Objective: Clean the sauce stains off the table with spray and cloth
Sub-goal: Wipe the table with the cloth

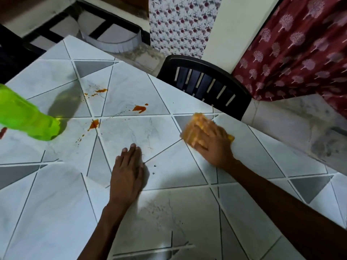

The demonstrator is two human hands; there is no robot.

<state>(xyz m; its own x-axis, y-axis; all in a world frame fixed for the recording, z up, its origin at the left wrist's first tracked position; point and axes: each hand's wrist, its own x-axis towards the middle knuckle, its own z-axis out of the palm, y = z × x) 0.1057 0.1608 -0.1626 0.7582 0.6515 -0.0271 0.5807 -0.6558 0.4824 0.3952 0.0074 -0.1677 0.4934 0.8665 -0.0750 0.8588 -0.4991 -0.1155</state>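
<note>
Head view: we take the black chair, pushed against the far edge of the tiled table, as the reference. Just in front of the chair, on our side of its backrest, the orange cloth lies on the table top. The right hand rests on the cloth with palm down and fingers spread flat across it, pressing it to the surface; both are motion-blurred, so we cannot resolve finer finger detail. The left hand lies well to the left of the chair and nearer to us, palm flat on the table, fingers straight and pressed together, holding nothing. The sauce stains sit to the left of the chair, between it and the green bottle: several orange-red blotches with small specks around them, all clear of the cloth. The bottle stands far left of the chair, its top cut off by the frame edge. A maroon curtain hangs to the right of the chair.
</note>
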